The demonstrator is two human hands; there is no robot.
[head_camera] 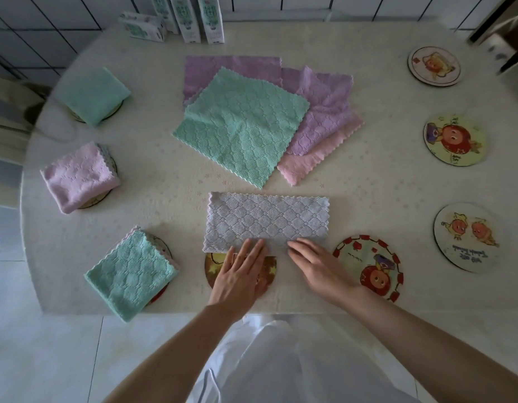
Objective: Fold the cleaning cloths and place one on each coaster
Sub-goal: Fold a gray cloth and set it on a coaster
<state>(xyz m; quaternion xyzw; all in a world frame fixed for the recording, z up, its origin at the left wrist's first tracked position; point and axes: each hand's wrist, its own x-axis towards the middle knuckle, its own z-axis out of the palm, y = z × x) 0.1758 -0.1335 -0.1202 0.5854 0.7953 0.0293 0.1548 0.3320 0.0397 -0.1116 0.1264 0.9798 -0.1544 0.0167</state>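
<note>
Left hand [240,274] and right hand [319,269], grips flat and holding nothing, pressed the grey cloth [266,221] at six o'clock; limp, probably best pinched at corners.

Milk cartons [194,20] at table's [153,181] far edge

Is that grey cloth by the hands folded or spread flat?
Folded once: grey cloth forms a long rectangle, unlike the square green cloth behind it.
</note>
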